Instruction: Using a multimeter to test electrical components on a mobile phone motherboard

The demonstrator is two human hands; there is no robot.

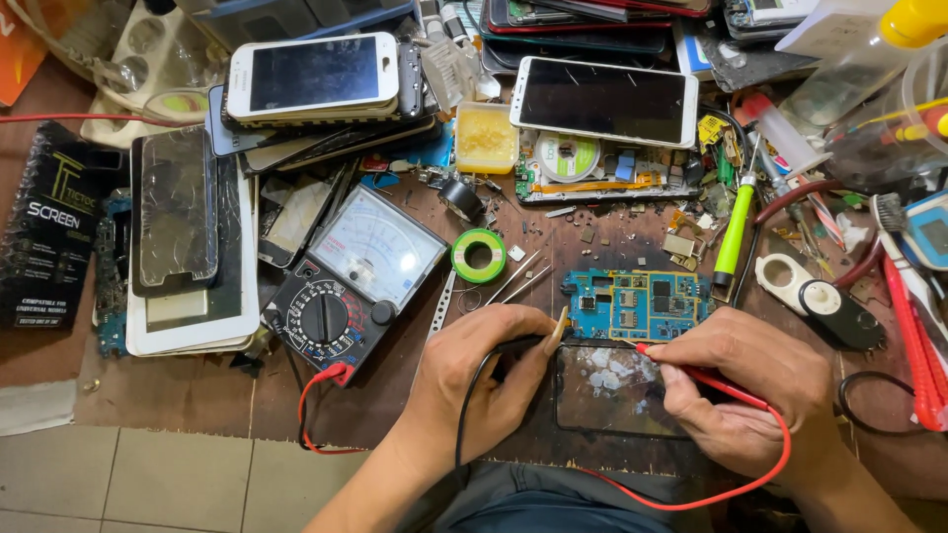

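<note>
Over blue circuit board (637, 304): left hand (484, 380) pinching black probe (518, 344), right hand (750, 385) pinching red probe (691, 371).

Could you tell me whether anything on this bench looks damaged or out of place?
Yes. The dark glass panel under the right hand has whitish shattered patches. A cracked screen lies on the phone stack at the left, and small loose parts litter the wooden bench around the blue circuit board.
</note>
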